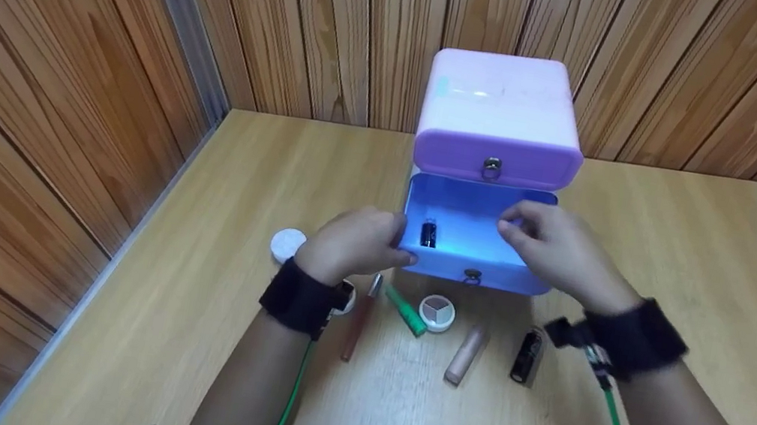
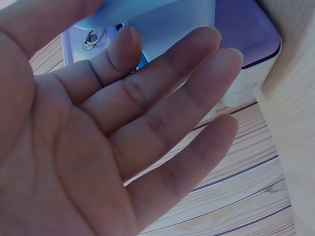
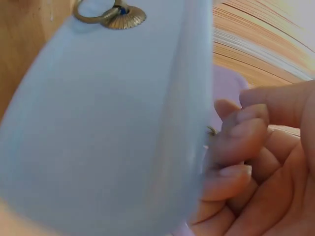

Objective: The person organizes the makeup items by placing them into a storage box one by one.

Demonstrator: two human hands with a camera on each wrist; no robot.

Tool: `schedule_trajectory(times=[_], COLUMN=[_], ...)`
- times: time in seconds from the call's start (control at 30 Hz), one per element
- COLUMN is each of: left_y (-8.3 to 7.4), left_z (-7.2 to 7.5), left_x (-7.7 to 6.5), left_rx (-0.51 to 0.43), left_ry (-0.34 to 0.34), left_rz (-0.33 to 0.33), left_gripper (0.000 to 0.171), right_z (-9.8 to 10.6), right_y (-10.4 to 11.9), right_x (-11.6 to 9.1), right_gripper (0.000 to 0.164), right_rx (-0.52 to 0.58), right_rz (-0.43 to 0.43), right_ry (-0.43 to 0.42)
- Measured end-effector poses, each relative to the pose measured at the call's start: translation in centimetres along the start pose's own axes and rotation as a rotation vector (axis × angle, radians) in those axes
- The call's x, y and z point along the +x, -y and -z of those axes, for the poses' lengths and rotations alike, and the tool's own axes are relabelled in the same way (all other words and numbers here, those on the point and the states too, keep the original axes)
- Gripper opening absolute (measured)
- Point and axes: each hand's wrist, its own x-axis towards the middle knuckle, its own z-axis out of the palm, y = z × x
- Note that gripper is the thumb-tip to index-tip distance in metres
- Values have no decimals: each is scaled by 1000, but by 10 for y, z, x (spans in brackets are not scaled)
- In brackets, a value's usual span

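A blue drawer [image 1: 473, 269] is pulled out below the purple front of a small pink drawer box [image 1: 499, 99]. Inside its left part stands a small black cylinder [image 1: 429, 234] with a clear top. My left hand [image 1: 359, 240] rests at the drawer's left front corner, thumb across the front and loosely bent fingers along the side. Over the drawer's right side hovers my right hand [image 1: 562, 253], fingers loosely curled, with a gap between thumb and index finger and nothing visible held. In the right wrist view, the drawer partly hides its fingertips [image 3: 231, 179].
On the table in front lie a brown stick [image 1: 359, 323], a green tube [image 1: 406, 311], a round three-shade palette [image 1: 437, 313], a pinkish tube [image 1: 465, 357] and a black tube [image 1: 527, 355]. A white round lid [image 1: 287, 245] sits beside the left wrist. Wood-panelled walls [image 1: 347, 25] enclose the table.
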Motion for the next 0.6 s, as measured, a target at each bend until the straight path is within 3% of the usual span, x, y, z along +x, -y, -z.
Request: schedule_trajectory(times=[0.17,0.33,0.4,0.5,0.6], left_y=[1,2,1,1,0], left_z=[0,-1,-1,0,-1], left_x=[-1,-1,0,0,1], left_rx=[1,-17,-11,2,10], left_ry=[0,4,-1,-10,-11], left_rz=[-4,3,2,-3,-2], left_gripper=[26,27,27,26,26], right_z=[7,-6,-14,-26,-36], right_y=[-8,-26,-35,-46,-52], right_x=[-38,-65,-70,-72,-70], right_gripper=[18,19,17,35,40], right_rx=[-47,-156,-199,-250,-293], right_rz=[16,30,28,2,-35], right_ry=[56,156,194,266,328])
